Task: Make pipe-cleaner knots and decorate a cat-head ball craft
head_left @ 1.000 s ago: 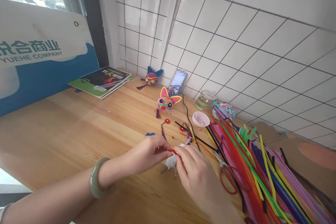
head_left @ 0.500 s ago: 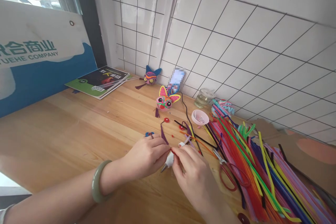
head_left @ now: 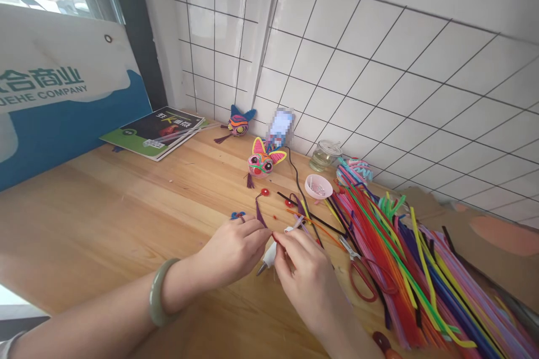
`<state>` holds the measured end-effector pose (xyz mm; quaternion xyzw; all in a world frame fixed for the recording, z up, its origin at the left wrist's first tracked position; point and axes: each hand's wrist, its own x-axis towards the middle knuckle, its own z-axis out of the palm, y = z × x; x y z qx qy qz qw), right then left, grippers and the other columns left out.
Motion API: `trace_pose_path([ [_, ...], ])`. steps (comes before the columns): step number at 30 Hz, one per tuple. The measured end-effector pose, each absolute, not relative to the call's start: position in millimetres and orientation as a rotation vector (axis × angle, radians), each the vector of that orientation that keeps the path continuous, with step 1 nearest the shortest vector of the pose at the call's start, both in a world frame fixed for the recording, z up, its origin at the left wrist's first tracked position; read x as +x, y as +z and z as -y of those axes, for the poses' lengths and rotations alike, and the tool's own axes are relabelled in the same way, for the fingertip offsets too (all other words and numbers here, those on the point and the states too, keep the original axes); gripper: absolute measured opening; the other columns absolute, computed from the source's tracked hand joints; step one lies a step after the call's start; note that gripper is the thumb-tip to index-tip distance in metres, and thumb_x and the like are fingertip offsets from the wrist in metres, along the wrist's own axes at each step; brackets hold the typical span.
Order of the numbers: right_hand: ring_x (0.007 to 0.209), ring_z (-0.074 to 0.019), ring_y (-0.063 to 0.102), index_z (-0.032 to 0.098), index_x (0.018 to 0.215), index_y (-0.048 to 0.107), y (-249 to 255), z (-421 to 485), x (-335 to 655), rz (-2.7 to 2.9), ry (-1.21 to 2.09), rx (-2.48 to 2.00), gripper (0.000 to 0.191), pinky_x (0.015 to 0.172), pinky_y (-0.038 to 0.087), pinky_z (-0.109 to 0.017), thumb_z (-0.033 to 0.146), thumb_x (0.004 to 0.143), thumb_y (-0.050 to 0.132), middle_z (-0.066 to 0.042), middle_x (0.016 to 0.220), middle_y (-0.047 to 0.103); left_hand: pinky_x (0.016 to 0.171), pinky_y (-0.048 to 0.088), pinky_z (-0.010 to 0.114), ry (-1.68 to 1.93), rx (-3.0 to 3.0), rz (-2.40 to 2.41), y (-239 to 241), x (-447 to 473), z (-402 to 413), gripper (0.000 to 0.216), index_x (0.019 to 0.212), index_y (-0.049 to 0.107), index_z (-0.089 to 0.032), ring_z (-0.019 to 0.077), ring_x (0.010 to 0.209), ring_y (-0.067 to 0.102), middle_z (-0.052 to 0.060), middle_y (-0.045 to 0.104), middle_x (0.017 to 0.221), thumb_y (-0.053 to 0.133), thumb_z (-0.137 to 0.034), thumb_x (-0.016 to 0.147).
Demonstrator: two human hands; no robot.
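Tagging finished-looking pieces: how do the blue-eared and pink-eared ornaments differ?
Ears: the blue-eared ornament has blue ones; the pink-eared ornament has pink ones edged yellow.
Eyes: yellowish on the blue-eared ornament, dark on the pink-eared ornament.
Place: the blue-eared ornament sits farther back than the pink-eared ornament.
Shared: pointed ears, multicoloured striped faces, dark purplish tassels.

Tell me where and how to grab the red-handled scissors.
I'd grip the scissors by the left handle loop, coming from the near side with the right hand. The handles point toward the person and the blades away; that loop lies over bare tabletop, while the other overlaps the pipe cleaners, so it looks likelier to snag.
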<state>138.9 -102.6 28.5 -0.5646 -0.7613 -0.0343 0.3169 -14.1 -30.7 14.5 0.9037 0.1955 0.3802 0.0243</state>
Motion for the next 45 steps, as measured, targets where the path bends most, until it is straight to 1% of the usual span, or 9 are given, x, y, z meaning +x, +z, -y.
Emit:
trace_pose_path([
  [4,0.076,-0.0197,0.061,0.012,0.097,0.065,30,97,137,1.962,-0.075,-1.489,0.024,0.067,0.052,-0.033,0.008,0.087,0.043,-0.007,0.078,0.063,0.057,0.042,0.026,1.207,2.753,-0.719,11,-10,30,0.020,0.083,0.059,-0.014,0.0150,0.061,0.055,0.004,0.059,0.065,0.040,-0.007,0.087],
  [12,0.079,-0.0205,0.062,0.012,0.099,0.066,28,84,133,1.906,-0.115,-1.499,0.025,0.071,0.053,-0.034,0.009,0.088,0.044,-0.009,0.082,0.065,0.061,0.044,0.025,1.246,2.401,-0.915,4,4,25,0.022,0.076,0.061,-0.016,0.0136,0.063,0.057,0.004,0.063,0.067,0.044,-0.014,0.089],
  [16,0.079,-0.0181,0.062,0.014,0.101,0.067,31,78,151,1.903,0.082,-1.476,0.025,0.074,0.052,-0.032,0.011,0.089,0.045,-0.007,0.084,0.065,0.065,0.045,0.024,0.995,2.017,-0.865,11,6,21,0.023,0.077,0.064,-0.015,0.0131,0.068,0.059,0.004,0.066,0.074,0.046,-0.023,0.090],
  [19,0.081,-0.0160,0.062,0.016,0.104,0.066,36,75,171,1.947,0.200,-1.466,0.026,0.073,0.052,-0.029,0.013,0.091,0.044,-0.006,0.088,0.064,0.065,0.045,0.024,0.761,1.773,-0.738,18,3,16,0.034,0.080,0.065,-0.013,0.0126,0.068,0.057,0.005,0.066,0.076,0.043,-0.037,0.091],
  [23,0.085,-0.0169,0.060,0.015,0.106,0.065,40,77,185,2.051,0.134,-1.462,0.026,0.075,0.051,-0.031,0.012,0.092,0.044,-0.007,0.090,0.062,0.059,0.044,0.023,0.637,1.574,-0.664,22,2,6,0.038,0.082,0.065,-0.011,0.0111,0.064,0.055,0.005,0.066,0.074,0.047,-0.044,0.088],
  [28,0.086,-0.0190,0.057,0.016,0.106,0.063,44,81,185,2.235,-0.034,-1.439,0.028,0.074,0.049,-0.034,0.006,0.089,0.044,-0.007,0.090,0.059,0.056,0.041,0.021,0.519,1.620,-0.721,31,4,-2,0.028,0.080,0.066,-0.011,0.0099,0.059,0.053,0.004,0.065,0.069,0.057,-0.037,0.081],
  [34,0.084,-0.0199,0.057,0.016,0.100,0.063,44,80,188,2.297,-0.141,-1.436,0.021,0.075,0.049,-0.035,0.010,0.091,0.046,-0.007,0.088,0.059,0.051,0.040,0.020,0.444,1.753,-0.656,40,11,-9,0.022,0.071,0.067,-0.013,0.0085,0.053,0.051,0.000,0.062,0.061,0.056,-0.031,0.078],
  [39,0.084,-0.0198,0.058,0.015,0.094,0.063,45,79,192,2.219,-0.277,-1.438,0.021,0.075,0.049,-0.035,0.015,0.093,0.043,-0.008,0.085,0.061,0.050,0.045,0.022,0.486,1.746,-0.634,38,22,-11,0.024,0.075,0.065,-0.015,0.0102,0.053,0.054,0.000,0.060,0.061,0.052,-0.034,0.080],
  [45,0.080,-0.0198,0.059,0.014,0.089,0.064,47,78,194,2.158,-0.331,-1.524,0.020,0.072,0.047,-0.034,0.015,0.093,0.044,-0.008,0.081,0.062,0.048,0.036,0.019,0.689,1.968,-0.686,37,32,-5,0.024,0.067,0.061,-0.014,0.0085,0.051,0.048,-0.001,0.056,0.058,0.049,-0.028,0.082],
])
